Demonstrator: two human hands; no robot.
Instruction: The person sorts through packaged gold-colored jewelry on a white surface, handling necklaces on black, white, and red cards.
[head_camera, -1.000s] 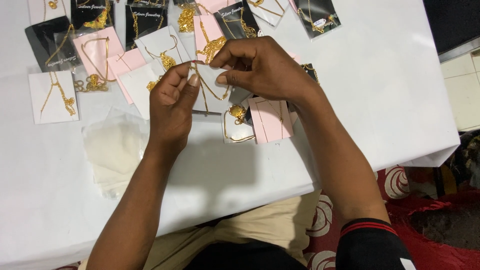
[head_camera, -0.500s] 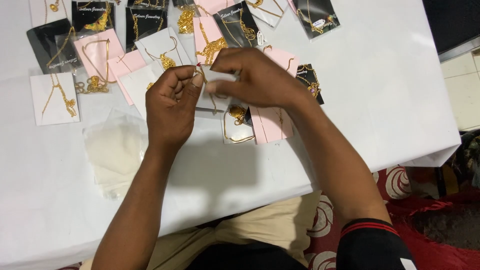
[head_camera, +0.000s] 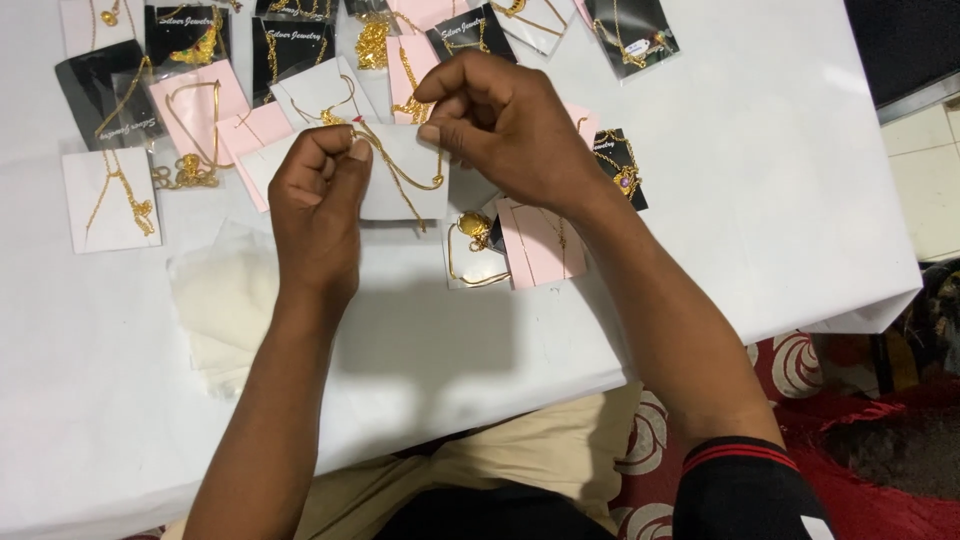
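Above a white surface (head_camera: 700, 200), the left hand (head_camera: 318, 205) and right hand (head_camera: 520, 130) each keep a pinching grip on a gold chain (head_camera: 400, 170) draped over a white card (head_camera: 405, 175); mounting looks half done, while many finished cards (head_camera: 190, 110) lie behind.

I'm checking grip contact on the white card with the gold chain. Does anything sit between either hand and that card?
Nothing visible does. The left hand pinches the white card and gold chain at the card's left edge; the right hand grips its upper right corner. Other jewellery cards lie on the white table underneath.
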